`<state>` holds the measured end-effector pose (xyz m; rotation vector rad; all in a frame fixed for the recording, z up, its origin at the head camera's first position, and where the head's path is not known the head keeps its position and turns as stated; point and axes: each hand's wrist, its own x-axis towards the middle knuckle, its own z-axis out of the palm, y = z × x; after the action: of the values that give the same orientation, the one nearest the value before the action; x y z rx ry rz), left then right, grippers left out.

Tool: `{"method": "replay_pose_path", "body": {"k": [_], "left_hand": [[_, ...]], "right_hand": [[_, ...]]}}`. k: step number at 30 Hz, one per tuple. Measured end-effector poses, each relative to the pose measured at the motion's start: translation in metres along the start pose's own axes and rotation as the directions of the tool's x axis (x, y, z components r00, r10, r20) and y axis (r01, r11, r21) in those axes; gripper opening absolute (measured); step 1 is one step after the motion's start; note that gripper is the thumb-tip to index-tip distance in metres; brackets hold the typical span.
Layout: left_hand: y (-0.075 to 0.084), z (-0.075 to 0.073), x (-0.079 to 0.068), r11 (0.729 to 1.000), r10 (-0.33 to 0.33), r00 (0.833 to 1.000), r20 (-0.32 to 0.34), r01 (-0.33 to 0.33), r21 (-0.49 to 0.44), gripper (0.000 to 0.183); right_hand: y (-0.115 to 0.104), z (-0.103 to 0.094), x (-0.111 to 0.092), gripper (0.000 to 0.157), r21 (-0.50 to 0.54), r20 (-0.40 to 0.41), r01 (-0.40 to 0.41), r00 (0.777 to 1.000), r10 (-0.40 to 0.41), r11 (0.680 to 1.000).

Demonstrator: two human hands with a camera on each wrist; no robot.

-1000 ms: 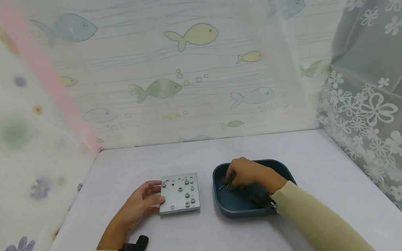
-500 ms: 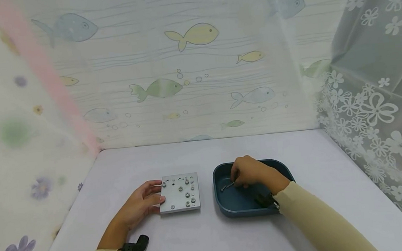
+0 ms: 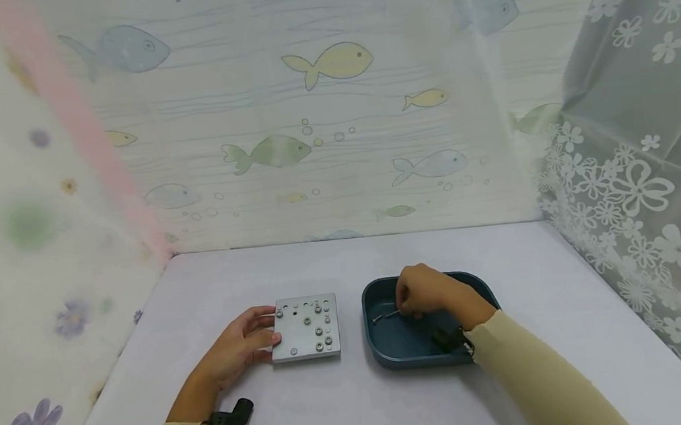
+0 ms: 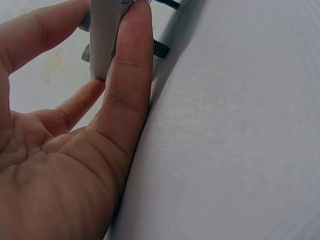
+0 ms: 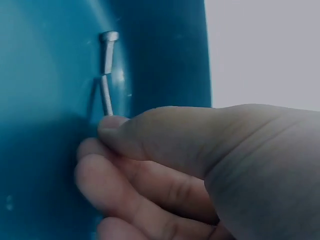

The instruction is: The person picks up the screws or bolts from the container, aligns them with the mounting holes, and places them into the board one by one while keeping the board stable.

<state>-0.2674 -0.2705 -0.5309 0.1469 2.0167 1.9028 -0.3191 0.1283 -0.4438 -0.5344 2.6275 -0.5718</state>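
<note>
My left hand [image 3: 239, 346] grips the left edge of a square silver metal plate [image 3: 298, 334]. Several socket-head screws and some bare holes show on its top. In the left wrist view, black threaded ends [image 4: 161, 49] stick out under the plate, beside a finger. Inside a dark blue tray [image 3: 414, 362], my right hand [image 3: 429, 291] pinches a silver screw [image 5: 106, 95] between thumb and fingertips. Its threaded shaft points out past the thumb and its head end is hidden by the fingers. Another silver screw [image 5: 109, 52] lies in the tray just beyond that tip.
The plate and tray sit side by side on a white-covered table [image 3: 309, 411]. A fish-patterned curtain [image 3: 337, 172] hangs along the back edge. Floral sheets hang at both sides. Black wrist cameras [image 3: 229, 419] are strapped to both wrists.
My right hand has shifted slightly right within the tray, and the pinched screw has tilted flatter, apart from the loose one. My left hand keeps its hold on the plate.
</note>
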Motion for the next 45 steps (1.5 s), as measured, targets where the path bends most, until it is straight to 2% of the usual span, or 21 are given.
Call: {"method": "replay_pose_path", "body": {"k": [7, 12, 20, 25, 31, 36, 45], "left_hand": [[0.000, -0.001, -0.001, 1.000, -0.002, 1.000, -0.003, 0.002, 0.013, 0.071], [0.001, 0.000, -0.002, 1.000, -0.008, 1.000, -0.010, 0.008, 0.017, 0.071], [0.003, 0.002, -0.002, 1.000, -0.008, 1.000, -0.015, 0.008, 0.024, 0.072], [0.002, 0.001, -0.001, 1.000, -0.004, 1.000, -0.013, 0.005, 0.019, 0.072], [0.000, 0.000, 0.000, 1.000, -0.002, 1.000, 0.001, 0.002, 0.003, 0.073], [0.000, 0.000, 0.001, 1.000, -0.002, 1.000, 0.003, 0.002, 0.003, 0.073], [0.000, -0.001, 0.000, 1.000, -0.011, 1.000, -0.007, 0.011, 0.017, 0.073]], "right_hand": [[-0.003, -0.008, -0.006, 0.014, 0.082, -0.016, 0.045, 0.999, -0.044, 0.996], [-0.005, -0.013, -0.007, 0.008, 0.153, -0.026, 0.070, 0.997, -0.067, 0.986], [-0.008, -0.022, -0.013, 0.009, 0.229, -0.054, 0.054, 0.998, -0.042, 0.972], [-0.019, -0.026, -0.016, 0.011, 0.274, -0.091, 0.085, 0.994, -0.062, 0.958], [-0.038, -0.028, -0.015, 0.007, 0.272, -0.144, 0.149, 0.983, -0.113, 0.951], [-0.051, -0.024, -0.011, 0.006, 0.240, -0.193, 0.173, 0.973, -0.127, 0.955], [-0.069, -0.008, 0.002, 0.004, 0.234, -0.273, 0.148, 0.959, -0.081, 0.961]]}}
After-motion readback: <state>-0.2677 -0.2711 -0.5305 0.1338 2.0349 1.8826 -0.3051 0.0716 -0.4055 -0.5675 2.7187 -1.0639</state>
